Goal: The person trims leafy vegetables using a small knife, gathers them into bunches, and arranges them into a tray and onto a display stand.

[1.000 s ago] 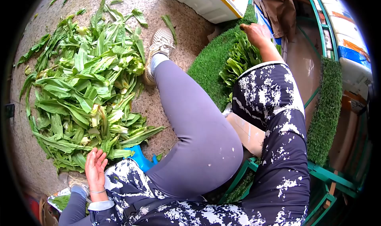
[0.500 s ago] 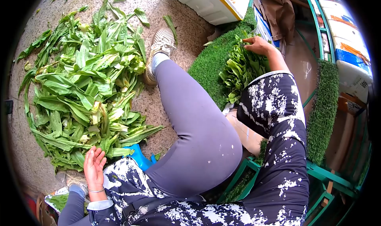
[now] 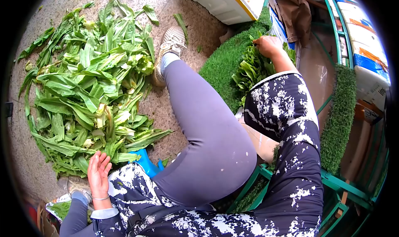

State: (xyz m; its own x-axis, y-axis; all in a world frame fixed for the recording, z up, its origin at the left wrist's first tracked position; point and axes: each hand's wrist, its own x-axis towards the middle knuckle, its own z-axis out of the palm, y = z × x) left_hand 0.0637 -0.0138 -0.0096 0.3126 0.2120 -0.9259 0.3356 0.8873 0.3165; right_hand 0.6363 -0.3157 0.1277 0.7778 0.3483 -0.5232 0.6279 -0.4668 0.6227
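My left hand (image 3: pixel 99 174) lies palm up with its fingers apart and nothing in it, close to the lower edge of a big heap of green leaves (image 3: pixel 79 99) on the floor. My right hand (image 3: pixel 270 46) is at the top of an upright bunch of leafy greens (image 3: pixel 252 68), its fingers bent together at the leaf tips. What those fingers pinch is too small to make out. The bunch stands on green artificial turf (image 3: pixel 220 66), partly hidden by my right sleeve.
A white foam box (image 3: pixel 216 4) with yellow items stands at the top. Green metal frames (image 3: pixel 347 187) and stacked foam boxes (image 3: pixel 361 37) are on the right. Something blue (image 3: pixel 145 164) lies beside my thigh. My shoe (image 3: pixel 172 39) rests right of the heap.
My right hand moved from above the greens down onto the leaf tips, then shifted slightly. My left hand has barely moved.
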